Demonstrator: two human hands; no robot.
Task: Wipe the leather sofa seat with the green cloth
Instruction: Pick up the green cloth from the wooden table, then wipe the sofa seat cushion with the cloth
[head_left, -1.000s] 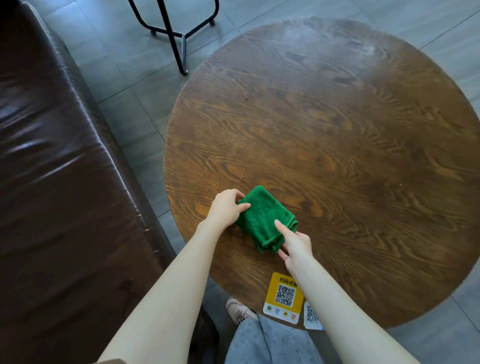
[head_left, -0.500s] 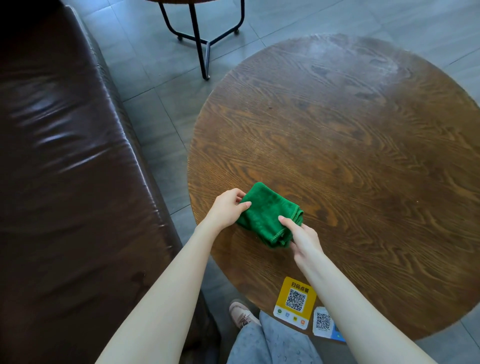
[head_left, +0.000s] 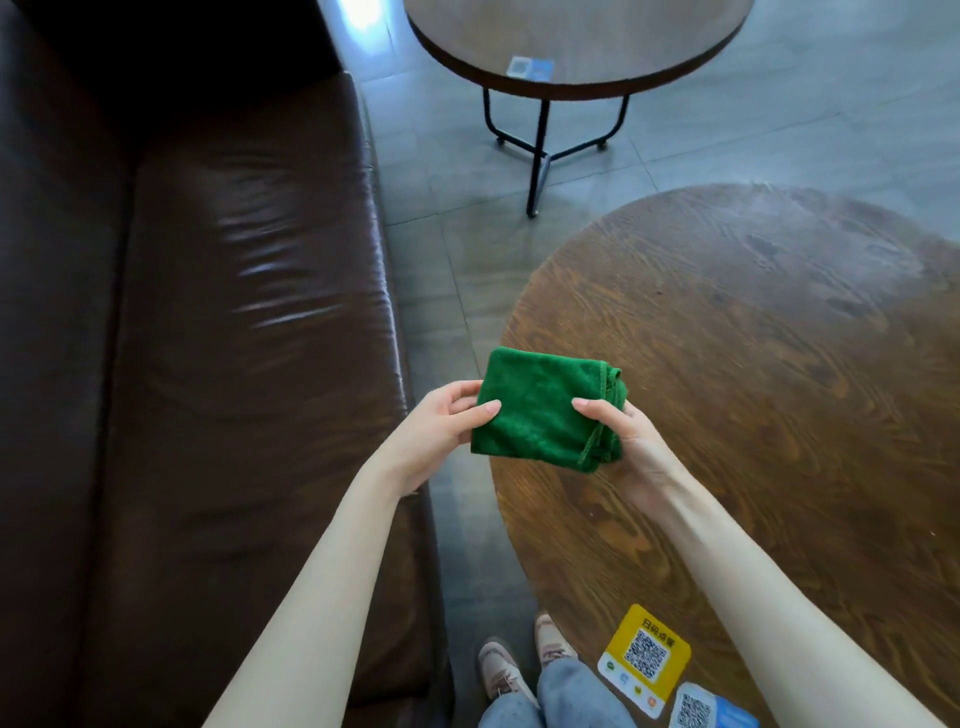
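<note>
While the folded green cloth (head_left: 545, 410) is pinched mid-frame between left hand (head_left: 447, 421) and right hand (head_left: 623, 431), it should be kept flat, then carried to the sofa seat (head_left: 249, 322) at left.

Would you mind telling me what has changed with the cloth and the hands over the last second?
The green cloth has been lifted off the round wooden table and now sits in the air over its left edge, toward the leather sofa seat. The left hand and right hand have gone from touching it on the table to gripping its sides. It stays folded; the yellow QR sticker remains on the table.
</note>
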